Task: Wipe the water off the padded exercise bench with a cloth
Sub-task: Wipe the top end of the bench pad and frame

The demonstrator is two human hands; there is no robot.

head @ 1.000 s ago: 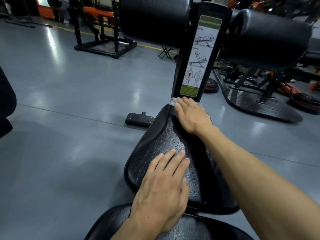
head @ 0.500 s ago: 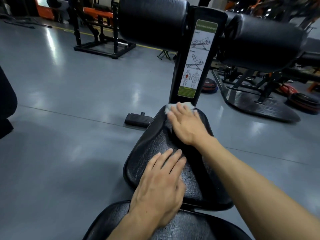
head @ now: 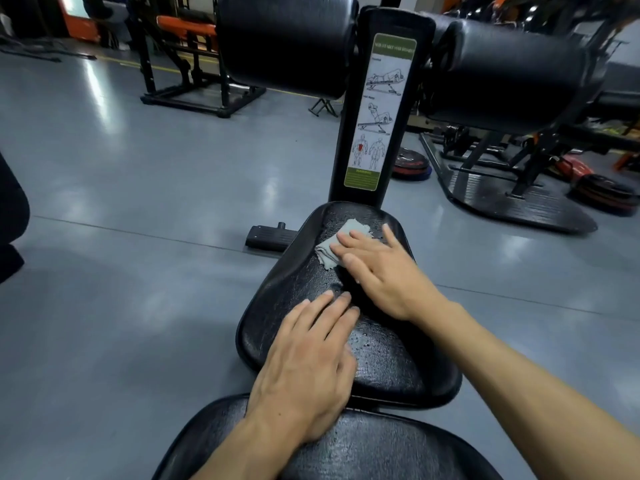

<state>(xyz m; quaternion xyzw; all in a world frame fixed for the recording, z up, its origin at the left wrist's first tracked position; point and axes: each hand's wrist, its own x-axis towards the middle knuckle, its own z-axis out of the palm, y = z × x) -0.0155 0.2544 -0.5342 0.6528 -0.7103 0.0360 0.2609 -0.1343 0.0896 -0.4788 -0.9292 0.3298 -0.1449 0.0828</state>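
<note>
The black padded bench seat (head: 398, 368) lies below me, speckled with water drops. A small grey cloth (head: 337, 245) is spread on its far half. My right hand (head: 381, 271) presses flat on the cloth with straight fingers, covering its near right part. My left hand (head: 308, 365) rests flat on the near part of the seat, fingers straight and together. A second black pad (head: 363, 448) of the bench shows at the bottom edge.
A black upright post with an exercise chart (head: 379, 109) rises just beyond the seat, carrying two black roller pads (head: 284, 39). The bench foot (head: 272, 236) sits on the grey floor at left. Weight plates (head: 412, 164) and other gym frames stand behind and to the right.
My right hand has drawn the cloth back toward me from the seat's far edge by the post, and more of the cloth now shows. My left hand stays put.
</note>
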